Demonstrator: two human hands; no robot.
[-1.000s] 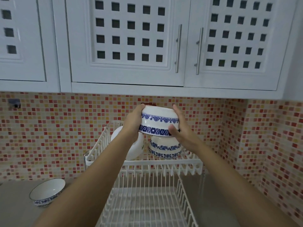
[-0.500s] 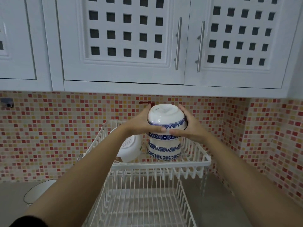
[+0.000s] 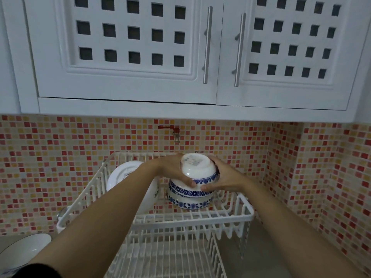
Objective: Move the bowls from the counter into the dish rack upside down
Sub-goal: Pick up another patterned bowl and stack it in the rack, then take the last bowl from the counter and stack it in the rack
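Observation:
A white bowl with a blue flower band point(image 3: 197, 170) is upside down between both my hands, nested over another inverted blue-patterned bowl point(image 3: 188, 202) on the upper tier of the white dish rack point(image 3: 244, 214). My left hand point(image 3: 170, 169) grips its left side and my right hand point(image 3: 224, 177) grips its right side. A white plate or bowl point(image 3: 125, 173) leans at the upper tier's left, partly hidden by my left forearm. One more bowl point(image 3: 22, 250) stands upright on the counter at the lower left.
The rack's lower tier point(image 3: 166, 257) lies below my arms. White wall cabinets point(image 3: 140, 57) hang close above. A small red tap point(image 3: 171, 130) sticks out of the mosaic tile wall behind the rack. The tiled side wall point(image 3: 331, 187) closes the right.
Both hands have lowered the inverted bowl down onto the stacked bowl in the upper tier; before, it was held higher above it. The camera has tilted slightly.

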